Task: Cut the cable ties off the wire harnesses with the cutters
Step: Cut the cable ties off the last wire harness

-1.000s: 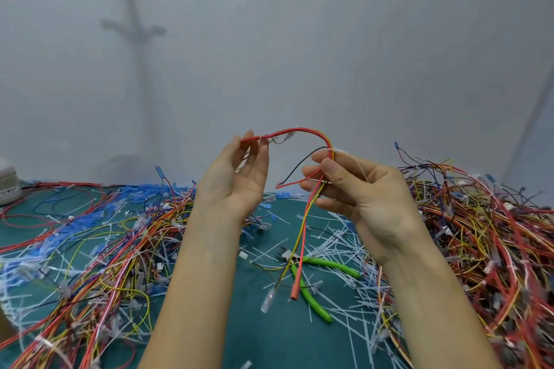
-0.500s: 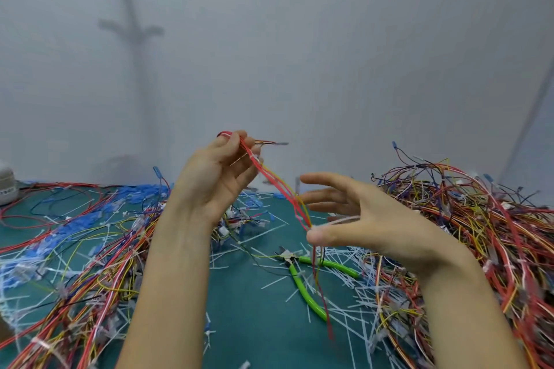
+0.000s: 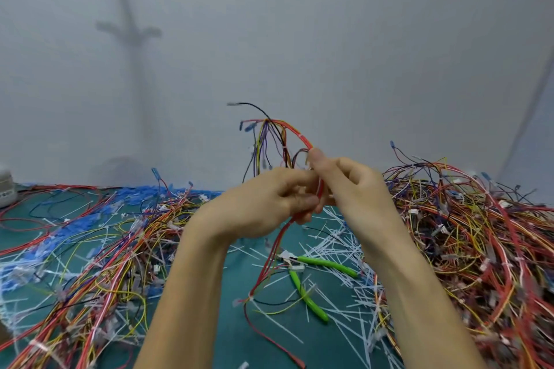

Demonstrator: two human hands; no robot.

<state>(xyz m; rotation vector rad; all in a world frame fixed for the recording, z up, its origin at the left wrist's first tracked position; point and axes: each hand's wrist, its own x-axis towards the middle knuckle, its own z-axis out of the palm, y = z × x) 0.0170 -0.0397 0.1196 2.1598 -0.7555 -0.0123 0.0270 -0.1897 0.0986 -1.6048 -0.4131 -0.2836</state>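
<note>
Red-wired harness (image 3: 299, 135) is now gripped by left hand (image 3: 260, 204) and right hand (image 3: 356, 186), brought together where they were apart. Cutters (image 3: 323, 263) are left lying at six o'clock; cutting is judged next

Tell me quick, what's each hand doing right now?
Left hand: grips the raised multicoloured wire harness.
Right hand: pinches the same harness.

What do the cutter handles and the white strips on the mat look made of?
Cutter handles: likely plastic or rubber sleeves, bright green with a slight sheen. White strips: probably nylon cable-tie offcuts, thin, straight, stiff-looking, faintly translucent.
</note>
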